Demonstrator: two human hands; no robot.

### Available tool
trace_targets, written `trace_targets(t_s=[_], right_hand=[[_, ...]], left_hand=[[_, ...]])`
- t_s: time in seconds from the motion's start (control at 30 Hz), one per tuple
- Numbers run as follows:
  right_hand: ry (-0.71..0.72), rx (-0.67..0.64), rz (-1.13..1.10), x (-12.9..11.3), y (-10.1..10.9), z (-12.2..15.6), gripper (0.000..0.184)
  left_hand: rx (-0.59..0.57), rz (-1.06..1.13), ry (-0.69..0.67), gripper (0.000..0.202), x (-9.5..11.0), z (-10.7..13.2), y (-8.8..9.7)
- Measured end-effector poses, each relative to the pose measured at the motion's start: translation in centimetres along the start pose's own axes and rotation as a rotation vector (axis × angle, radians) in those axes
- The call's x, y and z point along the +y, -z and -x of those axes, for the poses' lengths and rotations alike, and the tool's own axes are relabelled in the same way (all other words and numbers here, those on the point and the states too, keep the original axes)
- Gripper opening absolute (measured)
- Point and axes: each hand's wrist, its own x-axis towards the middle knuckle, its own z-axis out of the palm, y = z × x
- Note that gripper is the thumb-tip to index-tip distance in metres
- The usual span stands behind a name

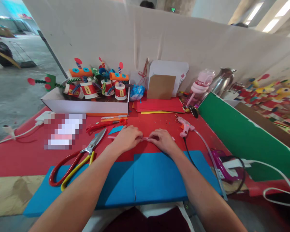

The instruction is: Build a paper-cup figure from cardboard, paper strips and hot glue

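Both of my hands rest on the red table (26, 158) just beyond a blue foam sheet (145, 180). My left hand (127, 138) and my right hand (162, 140) have their fingers curled and together pinch a thin pink strip (145, 139) that lies between them. Large scissors with red and yellow handles (74, 162) lie to the left of my left hand. A pink glue gun (185, 126) sits to the right of my right hand, its black cord trailing toward me.
A white box (85, 105) holds several paper-cup craft figures at the back left. Red paper sheets (159, 104), cardboard (161, 86), a pink bottle (200, 87) and a metal kettle (221, 80) stand behind. A green board (241, 135) lies at right, white cables beside it.
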Motion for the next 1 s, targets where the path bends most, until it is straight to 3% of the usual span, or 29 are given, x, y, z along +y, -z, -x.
trace_targets(t_s=[0.13,0.33,0.6,1.0], right_hand=[[-0.015,0.006,-0.032,-0.1,0.1,0.0,0.014],[-0.022,-0.002,-0.073,-0.3,0.2,-0.1,0.013],[-0.065,-0.022,-0.002,-0.4,0.1,-0.3,0.024],[-0.270,-0.107,0.247,-2.0,0.5,-0.9,0.017]], left_hand=[[0.019,0.071,-0.038,0.013,-0.3,-0.3,-0.4],[-0.041,0.074,-0.059,0.015,-0.7,-0.5,-0.8],[-0.058,0.024,0.096,0.018,-0.7,-0.4,-0.2],[-0.156,-0.016,0.219,0.016,0.2,-0.5,0.4]])
